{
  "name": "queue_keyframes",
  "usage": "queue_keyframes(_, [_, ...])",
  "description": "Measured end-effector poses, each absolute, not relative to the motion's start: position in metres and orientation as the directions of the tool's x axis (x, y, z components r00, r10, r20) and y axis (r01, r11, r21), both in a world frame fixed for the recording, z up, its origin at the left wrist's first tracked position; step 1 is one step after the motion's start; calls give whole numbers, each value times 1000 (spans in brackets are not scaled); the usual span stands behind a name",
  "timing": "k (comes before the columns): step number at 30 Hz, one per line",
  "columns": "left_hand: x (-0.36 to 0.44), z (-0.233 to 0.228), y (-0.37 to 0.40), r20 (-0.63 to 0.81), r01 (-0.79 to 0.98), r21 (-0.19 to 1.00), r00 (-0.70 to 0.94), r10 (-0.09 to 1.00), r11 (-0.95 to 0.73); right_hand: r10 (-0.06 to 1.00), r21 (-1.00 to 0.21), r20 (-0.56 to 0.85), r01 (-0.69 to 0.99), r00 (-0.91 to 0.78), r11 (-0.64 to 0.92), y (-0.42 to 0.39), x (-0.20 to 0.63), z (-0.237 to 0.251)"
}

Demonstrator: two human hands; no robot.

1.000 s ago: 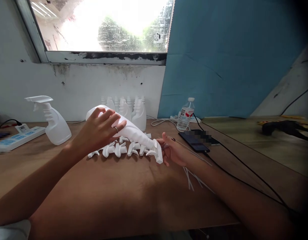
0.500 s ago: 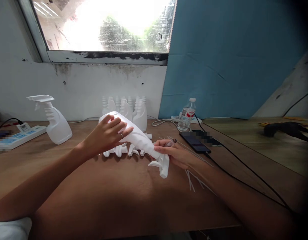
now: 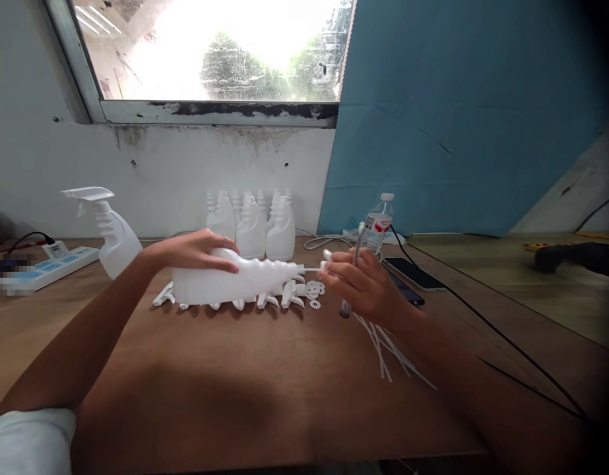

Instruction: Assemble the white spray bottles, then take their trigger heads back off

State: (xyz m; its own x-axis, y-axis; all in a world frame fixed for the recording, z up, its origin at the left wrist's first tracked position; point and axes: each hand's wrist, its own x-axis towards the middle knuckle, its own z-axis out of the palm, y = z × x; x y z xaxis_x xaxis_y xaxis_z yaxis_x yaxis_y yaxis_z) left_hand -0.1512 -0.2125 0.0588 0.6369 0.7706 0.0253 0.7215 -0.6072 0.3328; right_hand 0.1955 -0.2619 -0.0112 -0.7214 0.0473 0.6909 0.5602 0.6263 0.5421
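My left hand (image 3: 201,254) is wrapped over a white plastic bottle (image 3: 210,284), which it holds on its side with the ribbed neck pointing right. Out of the bottle's mouth runs a thin white tube (image 3: 311,269) to my right hand (image 3: 366,284). That hand is closed on a white spray head (image 3: 328,256), mostly hidden by the fingers. A slim clear rod-like tool (image 3: 357,245) also sticks out above and below the same fingers. Behind and below the bottle lie several white trigger spray heads (image 3: 293,293), beside small white ring washers (image 3: 315,290).
Several capless white bottles (image 3: 251,227) stand against the wall. At left are an assembled spray bottle (image 3: 117,241) and a power strip (image 3: 51,270). To the right are a water bottle (image 3: 379,221), phones (image 3: 416,274), black cables and loose white tubes (image 3: 383,346).
The bottle has swung from tilted down to nearly level and moved left. The spray head, earlier at its neck, is now apart from it, with tube showing between. My right hand has moved right.
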Motion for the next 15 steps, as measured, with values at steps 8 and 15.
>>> queue_keyframes(8, [-219, 32, -122, 363, 482, 788, 139, 921, -383, 73, 346, 912, 853, -403, 390, -239, 242, -5])
queue_keyframes(15, [-216, -21, -69, 414, 127, 902, 28, 910, -414, 158, 296, 914, 880, -374, 372, -237, 245, -11])
